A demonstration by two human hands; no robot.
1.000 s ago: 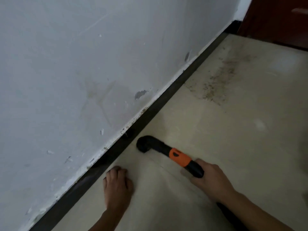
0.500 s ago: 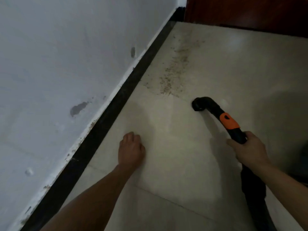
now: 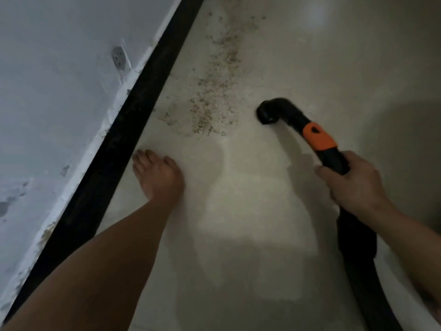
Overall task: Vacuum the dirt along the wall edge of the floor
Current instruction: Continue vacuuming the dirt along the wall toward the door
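Note:
A patch of brown dirt lies scattered on the pale floor close to the black skirting board. My right hand grips the black vacuum hose just behind its orange collar. The bent black nozzle points down at the floor, just right of the dirt. My left hand presses flat on the floor beside the skirting, fingers straight, a little below the dirt.
A white wall with chipped paint and grey marks rises on the left above the skirting. The hose runs back along my right forearm to the bottom right edge. Open floor spreads to the right.
My view has moved forward along the wall, so the dirt patch is much closer. The nozzle has left the skirting and now sits just right of the dirt. My left hand has shifted forward.

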